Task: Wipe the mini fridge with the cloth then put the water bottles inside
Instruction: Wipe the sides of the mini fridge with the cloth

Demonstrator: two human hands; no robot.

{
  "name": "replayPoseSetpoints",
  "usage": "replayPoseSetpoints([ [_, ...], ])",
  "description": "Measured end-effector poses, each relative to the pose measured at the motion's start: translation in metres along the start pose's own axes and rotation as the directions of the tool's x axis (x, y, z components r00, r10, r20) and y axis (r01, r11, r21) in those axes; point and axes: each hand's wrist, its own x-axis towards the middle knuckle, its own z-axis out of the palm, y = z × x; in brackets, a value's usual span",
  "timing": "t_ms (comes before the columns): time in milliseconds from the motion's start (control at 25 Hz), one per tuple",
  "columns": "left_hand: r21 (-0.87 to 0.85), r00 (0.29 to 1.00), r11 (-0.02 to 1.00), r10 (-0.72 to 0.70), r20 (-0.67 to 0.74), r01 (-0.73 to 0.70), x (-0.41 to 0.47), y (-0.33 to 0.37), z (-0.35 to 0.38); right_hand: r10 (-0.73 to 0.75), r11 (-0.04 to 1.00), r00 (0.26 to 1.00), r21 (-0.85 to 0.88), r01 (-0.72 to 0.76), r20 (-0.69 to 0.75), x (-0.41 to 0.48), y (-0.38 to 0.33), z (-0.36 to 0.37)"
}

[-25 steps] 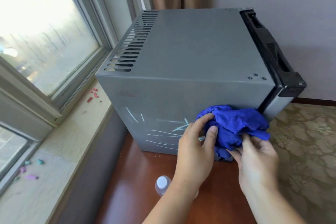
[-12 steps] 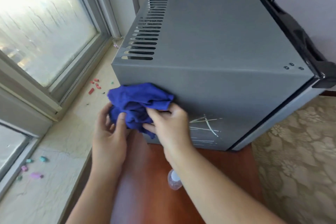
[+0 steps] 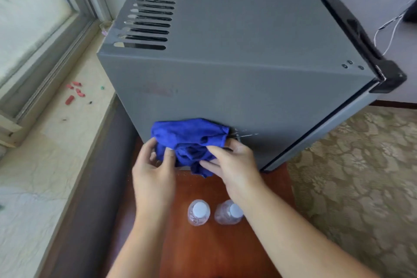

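Both hands, left (image 3: 153, 171) & right (image 3: 234, 165), fingers closed on blue cloth (image 3: 189, 140) pressed low on mini fridge (image 3: 237, 92) side; wiping underway; marks remain; two water bottles (image 3: 198, 212) wait on table nr fridge; door opens next.

Grey mini fridge (image 3: 237, 56) shut; blue cloth (image 3: 189, 140) bunched against its side — two capped water bottles (image 3: 198, 212) upright nearby

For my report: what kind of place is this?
Probably a hotel room or bedroom: a mini fridge on a small wooden table beside a window sill, with patterned carpet.
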Motion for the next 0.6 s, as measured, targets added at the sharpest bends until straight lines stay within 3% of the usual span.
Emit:
replayPoseSetpoints([
  [360,-0.062,0.985,0.996,-0.05,0.166,0.061,-0.086,-0.004,0.161,-0.032,0.987,0.983,0.151,0.06,-0.182,0.019,-0.047,-0.17],
  [600,-0.028,0.968,0.991,-0.119,0.221,0.128,-0.101,-0.008,0.191,0.028,0.974,0.976,0.224,0.022,-0.217,0.03,-0.044,-0.197],
])
